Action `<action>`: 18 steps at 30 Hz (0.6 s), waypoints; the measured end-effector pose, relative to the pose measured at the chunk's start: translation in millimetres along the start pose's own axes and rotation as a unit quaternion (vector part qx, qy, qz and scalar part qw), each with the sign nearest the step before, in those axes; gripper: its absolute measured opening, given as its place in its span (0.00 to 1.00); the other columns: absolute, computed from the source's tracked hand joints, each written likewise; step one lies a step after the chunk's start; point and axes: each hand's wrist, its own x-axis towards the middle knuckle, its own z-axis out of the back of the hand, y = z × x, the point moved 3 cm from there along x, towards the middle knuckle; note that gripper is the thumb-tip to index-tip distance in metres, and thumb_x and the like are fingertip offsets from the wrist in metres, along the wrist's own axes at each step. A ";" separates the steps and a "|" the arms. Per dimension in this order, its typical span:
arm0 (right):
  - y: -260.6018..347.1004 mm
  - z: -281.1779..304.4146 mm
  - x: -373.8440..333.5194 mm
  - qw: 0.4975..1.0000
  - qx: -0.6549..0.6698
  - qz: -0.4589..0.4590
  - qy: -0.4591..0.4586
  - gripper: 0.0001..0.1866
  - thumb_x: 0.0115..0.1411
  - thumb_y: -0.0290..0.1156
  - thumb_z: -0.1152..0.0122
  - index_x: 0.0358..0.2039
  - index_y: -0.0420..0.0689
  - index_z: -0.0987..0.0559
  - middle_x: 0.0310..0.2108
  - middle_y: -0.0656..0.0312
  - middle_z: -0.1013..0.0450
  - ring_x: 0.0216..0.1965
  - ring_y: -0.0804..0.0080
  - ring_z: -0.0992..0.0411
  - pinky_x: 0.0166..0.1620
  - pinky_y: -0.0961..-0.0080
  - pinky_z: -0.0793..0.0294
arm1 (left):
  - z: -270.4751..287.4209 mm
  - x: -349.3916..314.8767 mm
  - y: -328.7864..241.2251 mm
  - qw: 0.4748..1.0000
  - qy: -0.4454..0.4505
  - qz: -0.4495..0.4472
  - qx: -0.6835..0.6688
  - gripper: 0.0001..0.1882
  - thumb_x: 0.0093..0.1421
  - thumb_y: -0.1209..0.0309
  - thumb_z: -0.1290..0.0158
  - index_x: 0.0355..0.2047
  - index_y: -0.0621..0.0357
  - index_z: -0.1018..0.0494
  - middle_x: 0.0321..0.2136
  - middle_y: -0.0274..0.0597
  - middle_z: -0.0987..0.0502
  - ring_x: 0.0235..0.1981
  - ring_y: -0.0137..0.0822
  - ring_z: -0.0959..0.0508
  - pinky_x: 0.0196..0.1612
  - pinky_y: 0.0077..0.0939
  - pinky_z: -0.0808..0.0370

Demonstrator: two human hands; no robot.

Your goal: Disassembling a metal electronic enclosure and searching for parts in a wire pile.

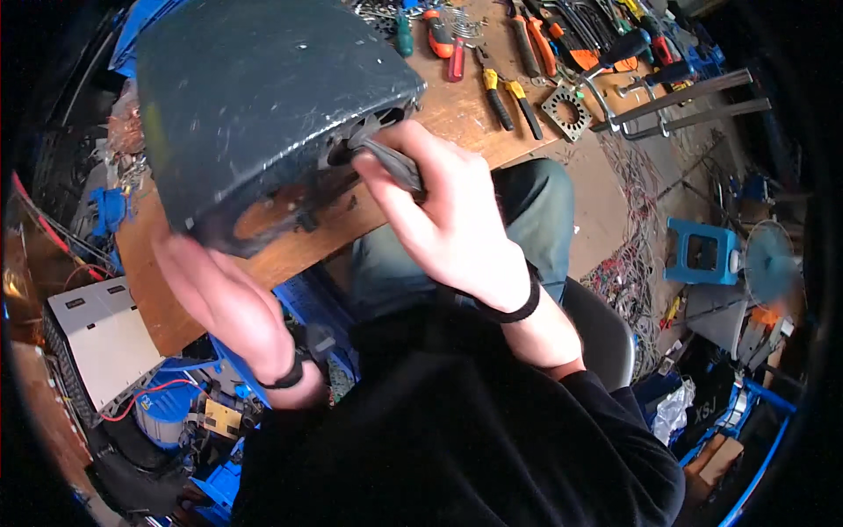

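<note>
Workbench (pixel 460 116); right fingers (pixel 416 141) tight around grey cloth (pixel 398 164)

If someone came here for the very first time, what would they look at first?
Probably the big, scuffed dark casing over the wooden table, at the upper left. Next, the hands: the right hand grips a grey piece at its near edge; the left hand is blurred by its lower left corner. The bright blue stool at right stands out too.

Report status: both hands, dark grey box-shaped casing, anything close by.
Left hand at near-left corner of casing, contact blurred. Right hand gripping grey cloth-like item at casing's open side. Yellow-and-black-handled pliers right of casing.
</note>
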 end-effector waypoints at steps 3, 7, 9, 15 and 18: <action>-9.5 17.8 -20.5 0.996 -0.021 -0.068 0.048 0.08 0.63 0.31 0.36 0.36 0.39 0.22 0.25 0.50 0.25 0.26 0.54 0.24 0.32 0.66 0.27 | -11.2 52.8 -35.0 0.987 0.077 -0.098 0.100 0.19 0.77 0.59 0.56 0.49 0.66 0.27 0.45 0.41 0.23 0.46 0.30 0.25 0.53 0.25 0.31; -40.3 29.0 -55.5 0.982 0.045 -0.182 0.035 0.11 0.63 0.32 0.36 0.35 0.36 0.23 0.23 0.49 0.28 0.24 0.60 0.27 0.32 0.68 0.28 | -32.7 124.8 -74.9 0.932 0.242 -0.147 0.227 0.15 0.66 0.62 0.38 0.36 0.64 0.25 0.30 0.30 0.24 0.34 0.22 0.28 0.41 0.19 0.30; -41.4 33.1 -64.9 0.981 0.023 -0.192 0.031 0.11 0.64 0.32 0.36 0.36 0.36 0.23 0.22 0.50 0.29 0.23 0.65 0.31 0.32 0.69 0.29 | -35.9 151.6 -87.1 0.875 0.332 -0.183 0.300 0.15 0.63 0.63 0.35 0.33 0.62 0.26 0.27 0.27 0.26 0.31 0.20 0.31 0.36 0.19 0.32; -54.4 41.1 -89.2 0.974 0.034 -0.221 0.021 0.08 0.67 0.30 0.38 0.38 0.38 0.23 0.21 0.63 0.32 0.26 0.81 0.37 0.32 0.76 0.33 | -41.9 99.6 -96.7 0.660 0.388 -0.511 0.391 0.16 0.50 0.66 0.34 0.31 0.57 0.30 0.30 0.43 0.31 0.37 0.47 0.29 0.48 0.42 0.34; -60.7 37.9 -90.4 0.967 0.081 -0.239 0.023 0.08 0.68 0.29 0.38 0.39 0.37 0.24 0.24 0.66 0.32 0.27 0.83 0.37 0.33 0.79 0.33 | -29.1 52.6 -82.9 0.614 0.421 -0.525 0.412 0.14 0.49 0.66 0.35 0.31 0.54 0.28 0.29 0.40 0.32 0.39 0.46 0.29 0.52 0.49 0.34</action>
